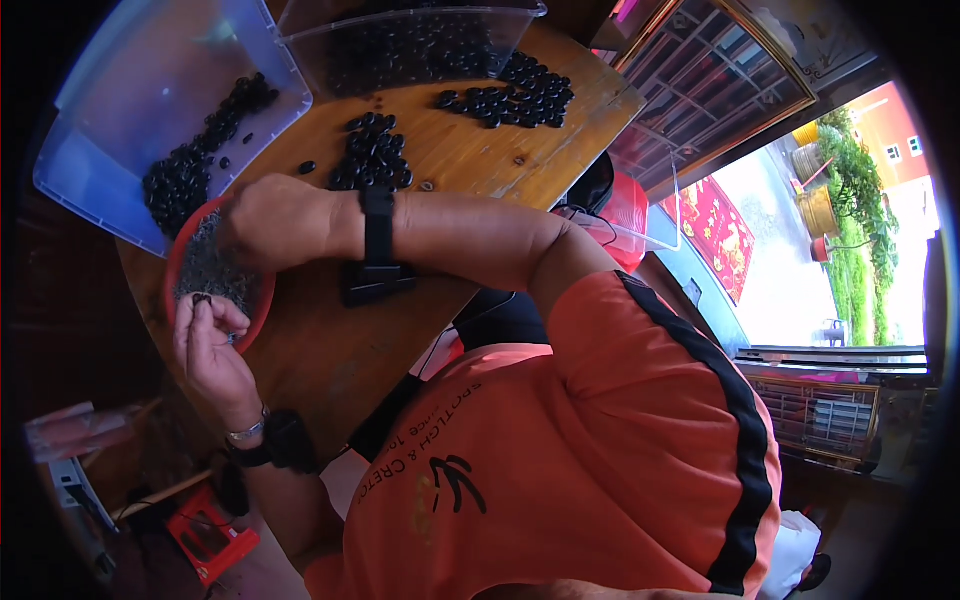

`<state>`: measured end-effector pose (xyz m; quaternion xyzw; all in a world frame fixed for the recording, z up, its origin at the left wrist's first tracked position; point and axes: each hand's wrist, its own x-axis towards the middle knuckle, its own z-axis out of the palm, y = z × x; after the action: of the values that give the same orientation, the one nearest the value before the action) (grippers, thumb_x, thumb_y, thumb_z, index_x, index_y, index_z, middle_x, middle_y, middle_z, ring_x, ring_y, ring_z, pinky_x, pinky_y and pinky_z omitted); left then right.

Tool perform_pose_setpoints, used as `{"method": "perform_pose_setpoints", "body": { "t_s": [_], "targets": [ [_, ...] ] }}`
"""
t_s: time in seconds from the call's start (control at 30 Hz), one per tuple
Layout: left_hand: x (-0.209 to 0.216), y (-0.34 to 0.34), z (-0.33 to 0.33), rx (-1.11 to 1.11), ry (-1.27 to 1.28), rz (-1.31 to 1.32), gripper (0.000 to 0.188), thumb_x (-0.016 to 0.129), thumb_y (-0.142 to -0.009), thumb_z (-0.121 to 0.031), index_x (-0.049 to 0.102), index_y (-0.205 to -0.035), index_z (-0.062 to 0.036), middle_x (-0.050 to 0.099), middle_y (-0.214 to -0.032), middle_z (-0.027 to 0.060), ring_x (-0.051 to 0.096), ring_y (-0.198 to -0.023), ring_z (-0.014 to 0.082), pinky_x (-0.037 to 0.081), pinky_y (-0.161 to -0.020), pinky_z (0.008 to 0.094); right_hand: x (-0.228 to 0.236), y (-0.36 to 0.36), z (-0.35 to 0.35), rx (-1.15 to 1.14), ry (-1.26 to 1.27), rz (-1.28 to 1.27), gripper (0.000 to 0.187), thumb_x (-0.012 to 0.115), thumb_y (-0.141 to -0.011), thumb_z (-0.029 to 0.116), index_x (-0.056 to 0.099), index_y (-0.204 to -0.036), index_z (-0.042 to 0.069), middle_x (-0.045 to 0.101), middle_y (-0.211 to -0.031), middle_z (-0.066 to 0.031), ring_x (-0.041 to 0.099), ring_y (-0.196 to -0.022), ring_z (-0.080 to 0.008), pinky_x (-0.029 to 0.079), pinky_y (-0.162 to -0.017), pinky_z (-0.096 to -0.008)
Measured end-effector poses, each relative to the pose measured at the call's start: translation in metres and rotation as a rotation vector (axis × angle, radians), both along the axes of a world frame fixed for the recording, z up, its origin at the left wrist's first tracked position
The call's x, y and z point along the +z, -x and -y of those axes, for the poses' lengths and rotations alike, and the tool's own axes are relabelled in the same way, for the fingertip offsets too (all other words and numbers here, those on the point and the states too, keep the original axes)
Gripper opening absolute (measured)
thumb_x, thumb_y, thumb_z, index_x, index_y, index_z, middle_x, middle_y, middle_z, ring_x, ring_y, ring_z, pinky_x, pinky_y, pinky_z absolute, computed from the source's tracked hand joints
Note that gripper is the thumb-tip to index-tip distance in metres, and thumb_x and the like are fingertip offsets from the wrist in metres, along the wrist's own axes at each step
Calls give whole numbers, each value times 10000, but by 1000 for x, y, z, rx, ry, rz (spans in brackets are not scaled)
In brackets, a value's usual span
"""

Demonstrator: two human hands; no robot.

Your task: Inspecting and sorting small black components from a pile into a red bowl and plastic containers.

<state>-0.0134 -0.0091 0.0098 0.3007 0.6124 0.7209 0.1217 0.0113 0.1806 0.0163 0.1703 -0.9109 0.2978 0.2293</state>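
A red bowl (268, 300) at the table's left edge holds a heap of small grey, metallic-looking bits (212, 262). My right hand (278, 222) reaches over the bowl from the right, fingers down in it; they are blurred and partly hidden, so what they touch does not show. My left hand (210, 352) is at the bowl's near rim, palm up. Between its thumb and fingertips it pinches a small dark piece (202, 298), perhaps one of the shiny black oval pieces (375, 160) piled on the table beyond my right forearm.
A translucent blue bin (90, 150), tipped toward me, holds black oval pieces at far left. Behind the table's middle stands a clear bin (400, 85) with many more. Another black pile (520, 95) lies on the wooden table (450, 165). A red stool (212, 535) stands lower left.
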Motion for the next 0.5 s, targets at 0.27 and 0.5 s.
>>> {"method": "perform_pose_setpoints", "body": {
  "t_s": [0.27,0.5],
  "targets": [
    [1,-9,-4,178,171,-24,202,459,-886,-117,544,-751,6,522,-668,33,454,-608,101,360,-597,237,-19,16,26,-67,-608,70,176,574,-754,171,705,-818,72,667,-899,-91,614,-910,-291,485,-804,-358],
    [4,-13,-5,208,169,-40,192,489,-866,-123,594,-797,23,543,-672,21,462,-611,83,366,-587,221,-9,14,29,-68,-627,143,184,547,-786,161,704,-822,71,673,-907,-109,627,-899,-279,494,-793,-349]
  ]
}}
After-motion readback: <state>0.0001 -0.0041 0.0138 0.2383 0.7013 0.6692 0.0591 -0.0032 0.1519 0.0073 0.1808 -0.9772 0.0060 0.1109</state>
